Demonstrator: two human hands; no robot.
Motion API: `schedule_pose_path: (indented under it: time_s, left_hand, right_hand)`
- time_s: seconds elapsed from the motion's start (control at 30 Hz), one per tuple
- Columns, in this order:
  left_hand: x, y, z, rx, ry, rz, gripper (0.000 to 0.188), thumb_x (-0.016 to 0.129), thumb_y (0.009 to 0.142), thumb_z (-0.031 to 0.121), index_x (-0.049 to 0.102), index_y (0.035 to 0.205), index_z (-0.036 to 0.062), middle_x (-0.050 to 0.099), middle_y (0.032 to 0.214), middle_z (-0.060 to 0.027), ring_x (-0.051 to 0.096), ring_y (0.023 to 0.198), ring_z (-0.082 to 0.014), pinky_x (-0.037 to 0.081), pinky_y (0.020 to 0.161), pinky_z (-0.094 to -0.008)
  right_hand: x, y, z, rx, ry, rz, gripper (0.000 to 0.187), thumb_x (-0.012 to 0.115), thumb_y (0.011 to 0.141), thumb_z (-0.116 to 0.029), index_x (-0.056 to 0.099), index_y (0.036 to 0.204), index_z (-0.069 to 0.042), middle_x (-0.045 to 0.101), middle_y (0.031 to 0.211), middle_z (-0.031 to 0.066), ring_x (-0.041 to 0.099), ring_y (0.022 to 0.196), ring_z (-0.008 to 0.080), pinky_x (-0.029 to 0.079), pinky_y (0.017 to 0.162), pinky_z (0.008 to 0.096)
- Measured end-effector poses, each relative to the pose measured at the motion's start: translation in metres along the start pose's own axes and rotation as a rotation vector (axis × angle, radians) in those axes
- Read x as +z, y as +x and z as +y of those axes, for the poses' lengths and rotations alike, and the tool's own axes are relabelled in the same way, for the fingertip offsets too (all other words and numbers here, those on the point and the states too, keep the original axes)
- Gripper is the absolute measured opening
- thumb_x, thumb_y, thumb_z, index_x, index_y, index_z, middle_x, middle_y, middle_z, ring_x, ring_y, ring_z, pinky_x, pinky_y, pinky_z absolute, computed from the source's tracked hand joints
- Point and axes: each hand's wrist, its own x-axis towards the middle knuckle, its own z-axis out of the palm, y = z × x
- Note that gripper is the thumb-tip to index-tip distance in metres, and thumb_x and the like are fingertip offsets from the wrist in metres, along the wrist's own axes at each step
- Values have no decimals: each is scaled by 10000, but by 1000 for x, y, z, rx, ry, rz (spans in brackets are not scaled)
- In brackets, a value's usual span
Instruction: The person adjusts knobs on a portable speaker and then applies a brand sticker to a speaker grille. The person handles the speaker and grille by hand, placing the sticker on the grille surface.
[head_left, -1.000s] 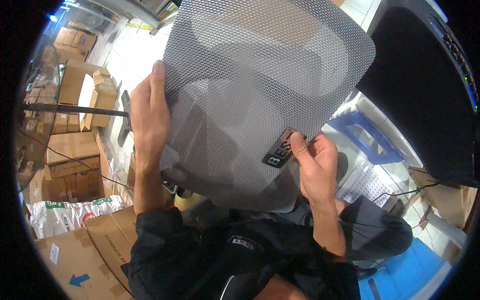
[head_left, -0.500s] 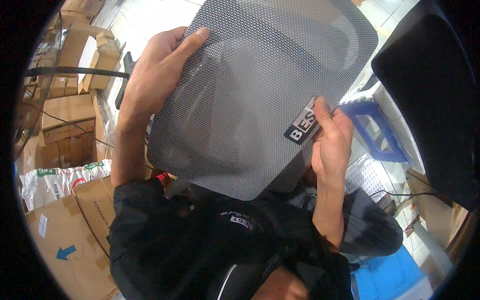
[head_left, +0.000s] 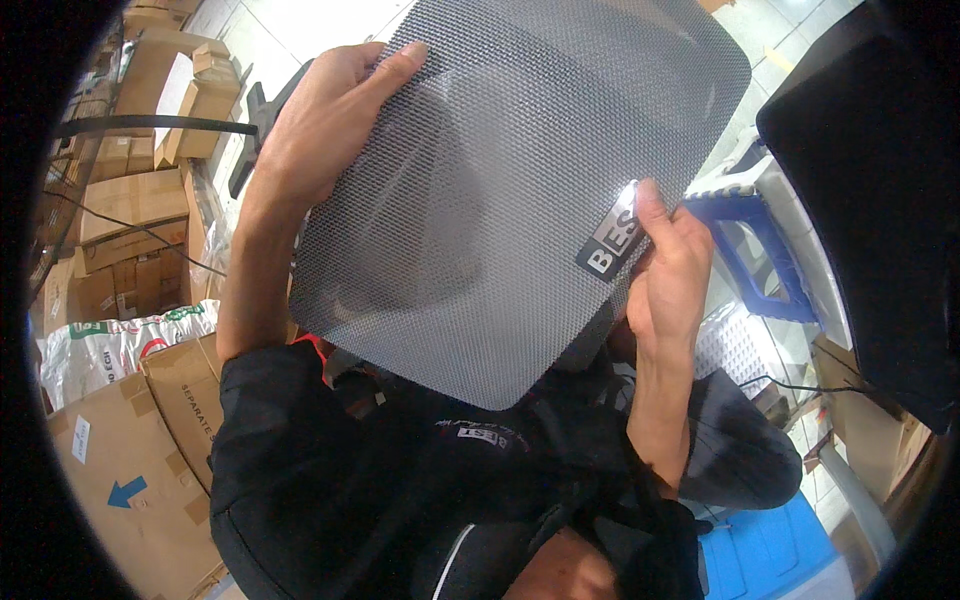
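Note:
A large silver-grey mesh speaker grille [head_left: 500, 220] with rounded corners hangs tilted in front of my chest, held between both hands. My left hand [head_left: 345, 115] is closed on its upper left edge, thumb on the front face, the other fingers mostly hidden behind. At the lower right edge, my right hand [head_left: 675, 255] pinches the grille. The right thumb presses by the upper end of a small black and silver badge [head_left: 612, 243] fixed to the mesh. Light glints off the badge near that thumb.
Cardboard boxes [head_left: 135, 215] stack up on the left, with a white plastic bag [head_left: 120, 350] among them. A large dark panel [head_left: 860, 200] stands on the right, beside a blue and white plastic stool [head_left: 755, 260]. Something bright blue [head_left: 770, 550] lies at lower right.
The grille has shifted and tilted slightly in my hands, its lower corner a little lower. My right hand has moved slightly up and right with the badge. Both grips stay on.

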Motion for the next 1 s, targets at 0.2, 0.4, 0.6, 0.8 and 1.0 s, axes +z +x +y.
schedule_pose_path:
  time_s: [0.2,0.4,0.6,0.8,1.0]
  left_hand:
    - [-4,3,-6,-35,79,39,590,515,1067,484,716,1083,-71,684,784,-118,705,728,-201,545,762,-317]
    - [-2,6,-4,8,126,24,603,538,1053,499,703,1050,-81,665,748,-113,683,711,-196,535,752,-355]
    - [4,-1,7,50,278,77,554,547,1060,471,677,1004,-66,582,729,-40,545,676,-106,441,651,-307]
    - [3,-7,21,52,323,106,553,531,1066,475,646,957,-55,481,693,-6,448,647,-78,390,610,-302]
    - [1,-7,23,54,370,135,555,532,1064,476,647,960,-57,484,683,-14,433,633,-94,382,603,-317]
  right_hand:
    - [15,-16,-3,-47,-161,-133,424,777,914,-59,517,1227,59,623,1048,85,628,1015,161,509,942,325]
    - [13,-25,1,-31,-319,-159,630,850,803,29,439,1280,53,597,1108,107,617,1065,180,515,944,315]
    - [0,-19,14,-54,-423,-205,483,787,814,97,457,1160,25,599,1040,97,622,966,153,520,878,296]
    - [3,-19,16,-60,-530,-161,429,752,822,121,447,1104,15,595,977,86,625,913,145,519,827,289]
    - [16,-26,14,-152,-721,-95,418,743,819,114,438,1090,19,600,952,99,629,867,153,521,802,291]
